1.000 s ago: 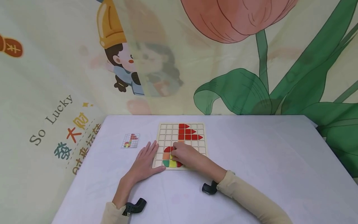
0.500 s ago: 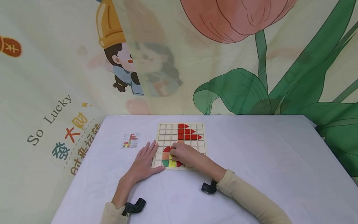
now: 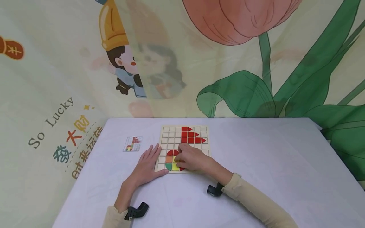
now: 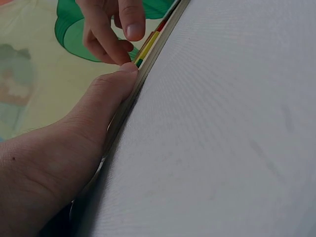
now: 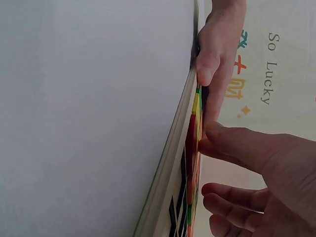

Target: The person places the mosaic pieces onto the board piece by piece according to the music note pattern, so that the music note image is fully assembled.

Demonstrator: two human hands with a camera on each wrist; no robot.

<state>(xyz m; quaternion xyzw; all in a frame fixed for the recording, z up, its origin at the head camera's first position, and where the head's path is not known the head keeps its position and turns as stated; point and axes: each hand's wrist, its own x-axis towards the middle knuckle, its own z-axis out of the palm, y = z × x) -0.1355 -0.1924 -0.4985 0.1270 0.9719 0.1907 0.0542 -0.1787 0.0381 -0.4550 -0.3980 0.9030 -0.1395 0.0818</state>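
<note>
A pale wooden grid board (image 3: 171, 136) lies on the table. Red square and pointed tiles (image 3: 188, 133) fill part of its upper rows. Lower down sit red rounded tiles (image 3: 172, 153), an orange tile (image 3: 169, 159), a green rounded tile (image 3: 169, 167) and yellow tiles (image 3: 175, 167). My left hand (image 3: 144, 164) rests with straight fingers along the board's left side, its thumb at the near edge. Over the lower tiles, my right hand (image 3: 194, 158) touches the tile group with a fingertip; in the left wrist view its thumb stands apart from that finger. The palm covers several cells.
A small printed card (image 3: 132, 144) with a coloured grid pattern lies left of the board. White cloth covers the table (image 3: 271, 158). A printed curtain (image 3: 171, 63) hangs behind the table. Each wrist carries a black camera (image 3: 138, 210).
My right hand has shifted slightly to the right, showing more of the red rounded tiles and covering the orange tile below the red rows. The left hand stays in place.
</note>
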